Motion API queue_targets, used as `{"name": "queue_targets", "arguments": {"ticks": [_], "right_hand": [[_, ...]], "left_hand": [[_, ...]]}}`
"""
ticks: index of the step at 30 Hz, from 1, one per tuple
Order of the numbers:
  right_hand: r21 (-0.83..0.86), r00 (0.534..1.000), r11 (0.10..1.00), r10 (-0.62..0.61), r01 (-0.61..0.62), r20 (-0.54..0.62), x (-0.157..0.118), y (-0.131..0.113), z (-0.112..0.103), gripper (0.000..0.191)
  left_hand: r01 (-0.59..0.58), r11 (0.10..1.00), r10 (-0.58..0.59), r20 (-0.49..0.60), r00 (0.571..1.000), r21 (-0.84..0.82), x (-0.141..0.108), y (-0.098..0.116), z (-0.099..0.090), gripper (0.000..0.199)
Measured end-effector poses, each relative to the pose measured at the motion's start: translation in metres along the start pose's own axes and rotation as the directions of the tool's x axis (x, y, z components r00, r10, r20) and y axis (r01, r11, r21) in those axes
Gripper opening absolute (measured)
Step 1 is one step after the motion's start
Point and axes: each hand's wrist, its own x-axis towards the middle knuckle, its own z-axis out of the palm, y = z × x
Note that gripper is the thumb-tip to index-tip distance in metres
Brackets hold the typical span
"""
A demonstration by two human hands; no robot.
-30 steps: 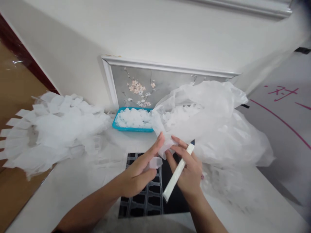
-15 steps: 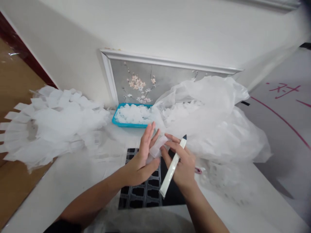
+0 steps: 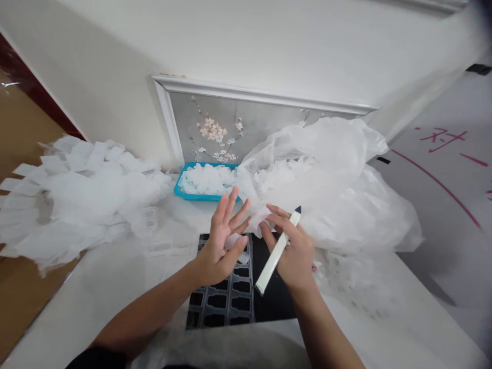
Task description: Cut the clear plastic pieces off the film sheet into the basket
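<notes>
Hands at work over the table: my left hand (image 3: 219,251) stands open, fingers spread, a small white plastic piece (image 3: 232,242) lying against the palm, not pinched. My right hand (image 3: 294,251) curls round a white marker (image 3: 274,256) with a dark tip, fingers pressed together, their tips at the edge of a crumpled clear plastic bag (image 3: 330,195) at 1 o'clock; whether they pinch it, I cannot tell. A black grid tray (image 3: 230,302) lies at 6 o'clock beneath both hands, a blue tray (image 3: 177,190) of white pieces at 11 o'clock, a loose white heap (image 3: 88,195) at 9 o'clock. The next move calls for closed left fingers on the piece.
</notes>
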Motion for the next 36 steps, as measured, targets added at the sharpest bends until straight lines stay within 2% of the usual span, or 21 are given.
{"name": "queue_targets", "arguments": {"ticks": [3, 5, 8, 10, 12, 14, 16, 19, 22, 26, 29, 32, 36], "right_hand": [[-0.005, 0.998, 1.000, 0.031, -0.031, 0.051, 0.002, 0.001, 0.001, 0.007], [0.042, 0.995, 0.996, 0.075, -0.078, 0.062, 0.003, 0.003, -0.002, 0.008], [0.157, 0.989, 0.977, 0.138, -0.144, 0.050, 0.004, 0.004, -0.010, 0.011], [0.209, 0.987, 0.965, 0.150, -0.158, 0.053, 0.003, 0.002, -0.013, 0.012], [0.216, 0.989, 0.965, 0.134, -0.146, 0.069, 0.002, -0.001, -0.015, 0.013], [0.181, 0.992, 0.977, 0.101, -0.113, 0.078, 0.000, -0.004, -0.014, 0.015], [0.127, 0.993, 0.988, 0.077, -0.087, 0.086, -0.002, -0.006, -0.010, 0.019], [0.087, 0.994, 0.994, 0.060, -0.068, 0.092, -0.005, -0.005, -0.005, 0.027], [0.053, 0.996, 0.997, 0.058, -0.062, 0.068, -0.007, -0.004, -0.002, 0.026], [0.015, 0.993, 0.997, 0.075, -0.076, 0.088, -0.007, -0.006, -0.002, 0.023], [0.031, 0.990, 0.995, 0.089, -0.093, 0.108, -0.006, -0.008, -0.002, 0.011], [0.053, 0.992, 0.995, 0.084, -0.090, 0.097, -0.005, -0.009, -0.002, 0.005], [0.054, 0.994, 0.995, 0.074, -0.078, 0.076, -0.006, -0.009, -0.001, 0.012]], "left_hand": [[0.103, 0.987, -0.085, -0.149, 0.985, 0.120, 0.004, -0.004, -0.009, 0.066], [0.194, 0.973, -0.161, -0.229, 0.960, 0.127, 0.009, -0.004, -0.017, 0.049], [0.247, 0.962, -0.271, -0.290, 0.918, -0.118, 0.014, -0.001, -0.026, 0.033], [0.267, 0.898, -0.371, -0.275, 0.887, -0.350, 0.016, 0.003, -0.028, 0.037], [0.320, 0.795, -0.481, -0.212, 0.851, -0.516, 0.016, 0.006, -0.026, 0.049], [0.379, 0.714, -0.560, -0.155, 0.814, -0.589, 0.015, 0.009, -0.021, 0.056], [0.410, 0.687, -0.595, -0.141, 0.792, -0.600, 0.013, 0.011, -0.015, 0.050], [0.397, 0.720, -0.564, -0.147, 0.812, -0.569, 0.010, 0.016, -0.005, 0.037], [0.371, 0.761, -0.529, -0.179, 0.830, -0.532, 0.006, 0.021, 0.002, 0.035], [0.440, 0.753, -0.569, -0.147, 0.809, -0.489, 0.002, 0.022, 0.008, 0.045], [0.459, 0.765, -0.567, -0.136, 0.812, -0.453, -0.001, 0.017, 0.011, 0.057], [0.440, 0.811, -0.521, -0.136, 0.842, -0.384, -0.005, 0.010, 0.013, 0.065], [0.395, 0.889, -0.435, -0.159, 0.886, -0.232, -0.009, 0.004, 0.016, 0.064]]}}
